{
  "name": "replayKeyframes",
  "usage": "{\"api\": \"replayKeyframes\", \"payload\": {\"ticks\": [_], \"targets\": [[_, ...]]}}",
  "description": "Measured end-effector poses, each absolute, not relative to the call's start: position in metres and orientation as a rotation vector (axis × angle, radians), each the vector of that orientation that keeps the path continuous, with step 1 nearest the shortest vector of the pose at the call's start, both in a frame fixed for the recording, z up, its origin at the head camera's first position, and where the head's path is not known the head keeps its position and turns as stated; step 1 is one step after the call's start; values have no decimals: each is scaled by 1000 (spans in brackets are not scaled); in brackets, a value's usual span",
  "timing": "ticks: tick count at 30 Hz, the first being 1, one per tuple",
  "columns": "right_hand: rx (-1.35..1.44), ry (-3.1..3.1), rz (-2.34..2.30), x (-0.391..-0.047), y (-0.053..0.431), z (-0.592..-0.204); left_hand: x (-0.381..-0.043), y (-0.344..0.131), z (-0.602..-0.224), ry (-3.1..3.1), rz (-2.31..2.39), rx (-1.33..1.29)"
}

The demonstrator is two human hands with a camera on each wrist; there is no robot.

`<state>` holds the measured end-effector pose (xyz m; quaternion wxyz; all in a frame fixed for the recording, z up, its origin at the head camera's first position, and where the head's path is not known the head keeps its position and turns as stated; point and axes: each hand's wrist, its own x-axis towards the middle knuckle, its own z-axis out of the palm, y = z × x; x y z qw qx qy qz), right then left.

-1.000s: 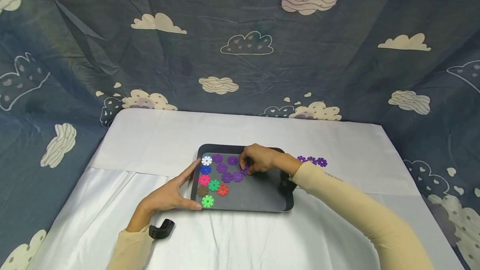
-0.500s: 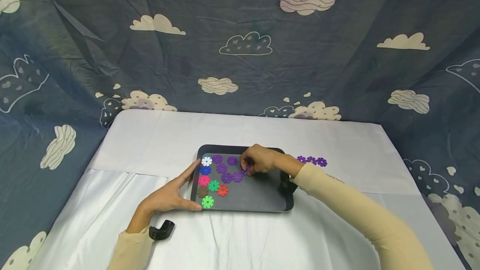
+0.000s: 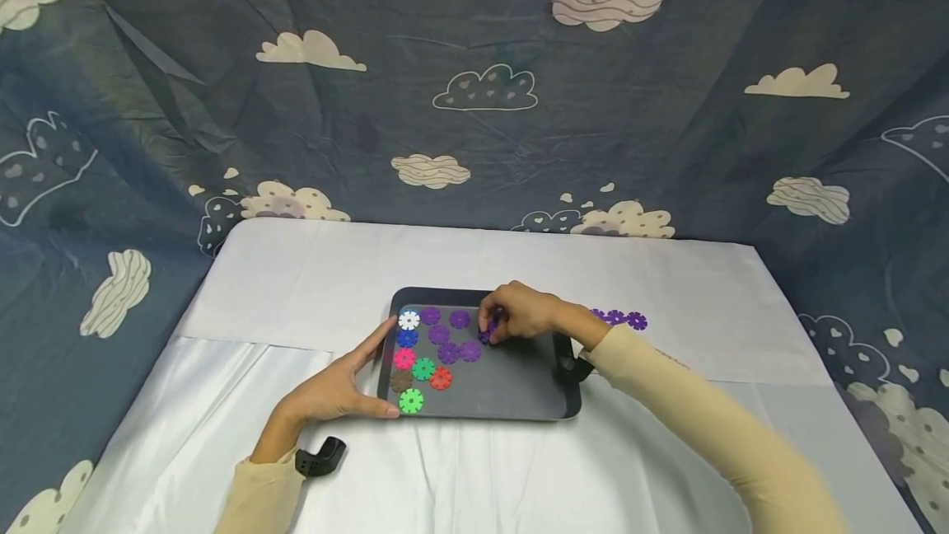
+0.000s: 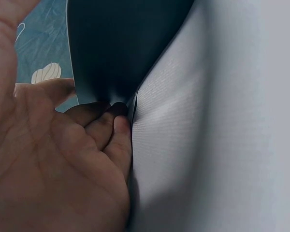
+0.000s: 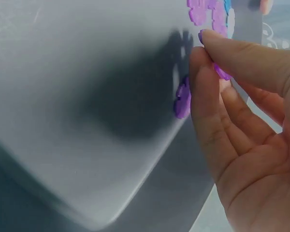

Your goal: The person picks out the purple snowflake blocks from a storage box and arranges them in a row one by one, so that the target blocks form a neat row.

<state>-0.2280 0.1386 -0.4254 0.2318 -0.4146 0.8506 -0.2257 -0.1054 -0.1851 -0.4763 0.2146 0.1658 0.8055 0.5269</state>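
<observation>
Pinching purple piece (image 5: 200, 36), right fingers (image 5: 205, 101) over tray (image 3: 511, 386)

My right sleeve (image 3: 704, 414): there's a faint dark mark along its upper edge that looks like print, but it's too small and slanted for me to read.
Dark tray (image 3: 511, 390): I'm scanning floor and rim, and no word or number is legible.
Colourful discs (image 3: 470, 351): I can read nothing on these either.
Black wrist piece (image 3: 320, 457) on my left: no brand I can make out.
Cloud-patterned cloth (image 3: 356, 130): drawn shapes, no readable lettering.
</observation>
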Motion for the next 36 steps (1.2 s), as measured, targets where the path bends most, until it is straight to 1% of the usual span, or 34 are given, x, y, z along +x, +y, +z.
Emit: {"api": "replayKeyframes", "payload": {"ticks": [22,36], "targets": [[-996,2352,-861,-225,163,-415,-104,-185,-477,2242,1482,476],[-857,2340,-1132,-220,205,-411,-105,-185,-478,2245,1485,485]]}}
